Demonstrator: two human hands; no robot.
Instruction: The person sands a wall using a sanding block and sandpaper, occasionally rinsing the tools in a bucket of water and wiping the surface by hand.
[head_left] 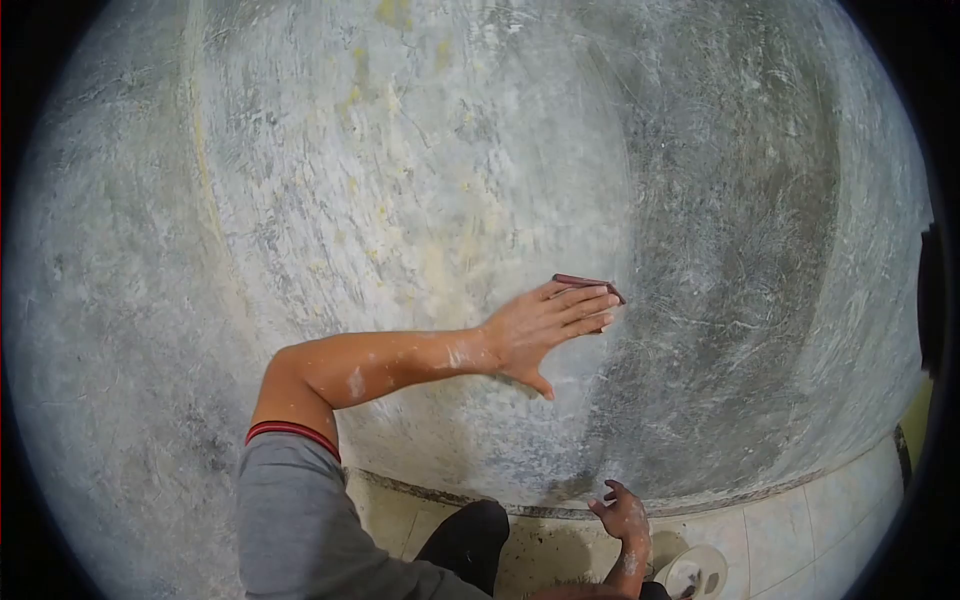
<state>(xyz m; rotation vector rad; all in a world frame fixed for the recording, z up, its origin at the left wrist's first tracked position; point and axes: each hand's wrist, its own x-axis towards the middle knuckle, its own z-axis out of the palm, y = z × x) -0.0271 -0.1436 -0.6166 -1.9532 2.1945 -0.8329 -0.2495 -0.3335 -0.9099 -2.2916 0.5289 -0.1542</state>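
Observation:
My left hand (545, 328) lies against the grey wall (440, 200), fingers stretched to the right and thumb pointing down. Beneath its fingers it holds a piece of dark red sandpaper (578, 280) to the surface; only the edges show. White dust marks the wrist and forearm. Low on the right, my right hand (624, 515) hangs near the foot of the wall, its fingers loosely bent and apart. Nothing shows in it, and whitish dust covers its back.
A pale round tub (707, 571) stands on the floor beside my right forearm, with something whitish inside. Light tiles (775, 532) run along the wall's base. My dark-clothed knee (475, 535) is close to the wall. A dark object (932, 300) is at the right edge.

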